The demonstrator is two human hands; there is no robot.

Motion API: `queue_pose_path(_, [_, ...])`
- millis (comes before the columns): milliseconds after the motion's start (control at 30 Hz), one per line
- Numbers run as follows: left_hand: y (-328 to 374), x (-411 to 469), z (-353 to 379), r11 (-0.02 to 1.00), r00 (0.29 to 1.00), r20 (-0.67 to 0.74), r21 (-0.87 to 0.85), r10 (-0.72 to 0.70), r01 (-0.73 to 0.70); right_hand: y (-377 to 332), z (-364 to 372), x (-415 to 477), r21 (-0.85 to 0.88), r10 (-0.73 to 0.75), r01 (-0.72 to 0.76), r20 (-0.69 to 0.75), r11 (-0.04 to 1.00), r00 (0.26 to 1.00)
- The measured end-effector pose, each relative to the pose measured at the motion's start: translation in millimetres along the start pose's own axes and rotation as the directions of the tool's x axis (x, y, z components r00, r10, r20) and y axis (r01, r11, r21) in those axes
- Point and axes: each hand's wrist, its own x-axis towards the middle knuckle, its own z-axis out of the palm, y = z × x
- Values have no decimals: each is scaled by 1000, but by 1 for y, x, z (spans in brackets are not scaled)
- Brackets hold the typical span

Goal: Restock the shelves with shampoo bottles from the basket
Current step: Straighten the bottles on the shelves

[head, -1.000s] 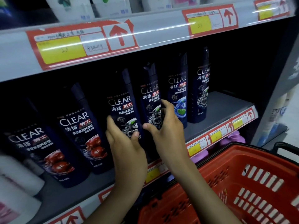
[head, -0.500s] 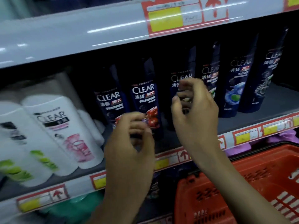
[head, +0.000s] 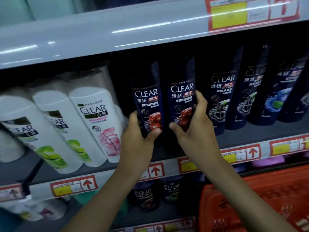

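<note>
On the middle grey metal shelf [head: 250, 131], two dark navy plastic shampoo bottles with red fruit pictures on their labels stand side by side near its front edge, and each hand has one. The left hand [head: 137, 144] grips the left red-fruit bottle [head: 148, 104] low on its body, thumb across the front near the base and fingers curled round its left side. The right hand [head: 195, 131] grips the right red-fruit bottle [head: 182, 101], thumb at the lower front and fingers wrapped up the right side.

Both bottles are upright with a slight lean toward the right in this wide view, long axes running from base to cap, labels facing out. They sit directly ahead of and above the palms, so the fingers hold only the lower halves and the caps reach up toward the shelf above. The two bottles are just beside each other; whether they touch I cannot tell.

To their left stands a row of white plastic shampoo bottles [head: 98, 124], to their right more dark navy bottles with black and blue labels [head: 220, 101]. The red plastic basket [head: 250, 206] sits low at the right, nearer the right arm; what it holds is not visible.

Judging from this, the hands are straightening and fronting this pair, and each hand need only nudge its own bottle along the shelf's front edge.
</note>
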Motion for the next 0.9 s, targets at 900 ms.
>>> queue_pose_path(900, [6,-45,-80,961,983,48,210,175,-182,-124,22,-32,-23,-291,291,-141,956,946])
